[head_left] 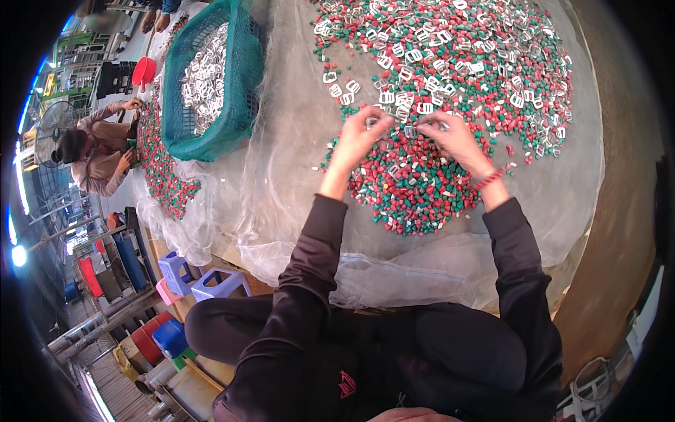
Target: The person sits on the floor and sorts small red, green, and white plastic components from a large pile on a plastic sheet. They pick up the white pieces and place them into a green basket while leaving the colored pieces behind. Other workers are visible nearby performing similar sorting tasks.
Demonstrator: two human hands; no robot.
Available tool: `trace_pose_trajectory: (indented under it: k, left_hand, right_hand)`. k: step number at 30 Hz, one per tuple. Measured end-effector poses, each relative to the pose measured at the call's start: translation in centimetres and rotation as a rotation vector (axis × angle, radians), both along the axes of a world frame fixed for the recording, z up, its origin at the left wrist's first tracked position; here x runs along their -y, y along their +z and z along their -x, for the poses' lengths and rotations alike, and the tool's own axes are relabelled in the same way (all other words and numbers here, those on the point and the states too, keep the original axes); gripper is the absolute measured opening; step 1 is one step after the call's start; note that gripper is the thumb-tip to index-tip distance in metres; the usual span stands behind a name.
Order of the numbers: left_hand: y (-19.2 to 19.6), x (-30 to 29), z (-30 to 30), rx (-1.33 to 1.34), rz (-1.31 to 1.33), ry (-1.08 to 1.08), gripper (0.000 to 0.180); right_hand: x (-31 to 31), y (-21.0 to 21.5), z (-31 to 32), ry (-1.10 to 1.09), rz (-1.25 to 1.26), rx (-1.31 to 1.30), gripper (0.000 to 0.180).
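Silver metal slide buckles lie mixed with small red and green cone-shaped pieces on a sheet-covered surface. At the near pile's far edge, my left hand is closed, thumb and fingers bent round a slide buckle. Facing it, my right hand is also closed, with a buckle partly showing at its curled fingers. Another slide buckle sits between the two hands, close to the right fingertips. Several more buckles are just beyond them.
A green netted basket holding many buckles stands at the left. Beyond it a person sits by another red and green pile and a red scoop. Purple stools stand below the left edge.
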State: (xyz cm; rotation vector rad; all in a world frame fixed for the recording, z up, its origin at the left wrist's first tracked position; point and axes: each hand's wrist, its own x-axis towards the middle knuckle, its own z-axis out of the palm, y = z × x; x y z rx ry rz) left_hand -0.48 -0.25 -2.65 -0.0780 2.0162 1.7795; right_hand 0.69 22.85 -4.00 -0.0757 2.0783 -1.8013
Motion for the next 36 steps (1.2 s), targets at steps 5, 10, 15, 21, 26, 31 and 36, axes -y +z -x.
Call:
trace_pose_trajectory:
  k: [5, 10, 15, 21, 26, 31, 36]
  left_hand:
    - [3.2, 3.1, -2.5, 0.292, -0.929, 0.212, 0.018]
    - [2.8, 3.9, -3.5, 0.331, -0.582, -0.021, 0.012]
    - [0.2, 1.8, -4.9, -0.342, 0.479, -0.487, 0.036]
    - [-0.9, 0.7, -4.3, -0.47, 0.445, -0.142, 0.016]
    - [2.3, 3.1, -3.0, 0.126, -0.842, 0.077, 0.021]
    - [3.7, 3.1, -2.7, 0.14, -1.081, 0.101, 0.03]
    - [1.4, 2.4, -2.6, 0.225, -0.106, 0.066, 0.027]
  right_hand:
    - [3.6, -3.7, -0.3, 0.268, -0.79, -0.4, 0.025]
    - [0.5, -3.6, -3.3, 0.086, -0.647, -0.256, 0.019]
    - [-6.0, -1.7, -6.0, -0.268, 0.061, 0.468, 0.027]
    - [-8.5, 0.2, -5.8, -0.468, 0.727, 0.388, 0.015]
    - [-6.2, -0.9, -2.9, -0.306, 0.083, 0.312, 0.022]
    - [-1.8, -3.9, -2.3, 0.003, -0.761, -0.274, 0.019]
    - [-0.6, -2.0, -3.6, -0.094, -0.166, -0.217, 0.017]
